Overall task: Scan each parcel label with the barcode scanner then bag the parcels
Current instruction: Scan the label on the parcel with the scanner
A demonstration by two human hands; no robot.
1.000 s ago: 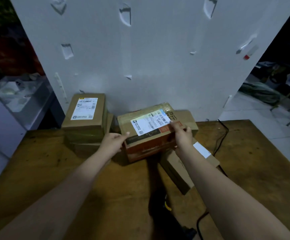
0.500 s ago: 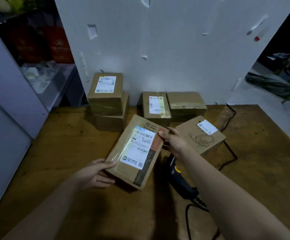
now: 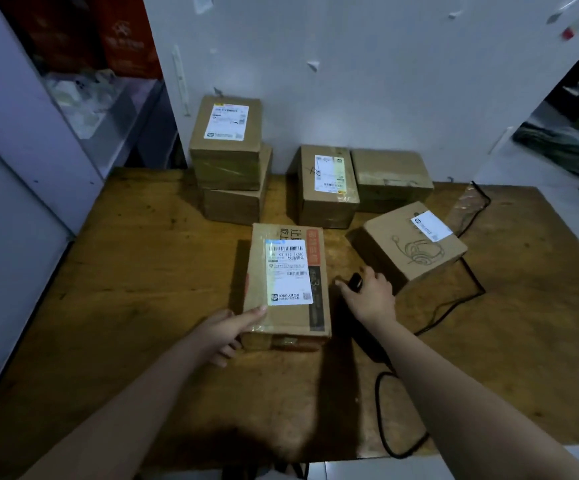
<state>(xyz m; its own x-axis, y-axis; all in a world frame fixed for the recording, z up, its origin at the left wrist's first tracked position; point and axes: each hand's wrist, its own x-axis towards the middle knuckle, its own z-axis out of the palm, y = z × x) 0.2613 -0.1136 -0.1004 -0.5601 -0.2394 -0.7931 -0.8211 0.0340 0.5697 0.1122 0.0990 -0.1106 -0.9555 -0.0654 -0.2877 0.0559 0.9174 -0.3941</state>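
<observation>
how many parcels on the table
6. Stacked back left: top parcel, lower parcel. Back centre: labelled parcel, plain parcel. Right: headset parcel. Front: near parcel. More may hide.

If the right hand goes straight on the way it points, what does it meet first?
The scanner: the right hand curls its fingers over the head. Beyond it, probably the right edge of the near parcel, though depth is unclear.

Left half of table left bare; wide approach offered. Rear blocked by stacked boxes, labelled box, plain box. Gap between near parcel and headset box filled by scanner. Right side crossed by cable.
</observation>
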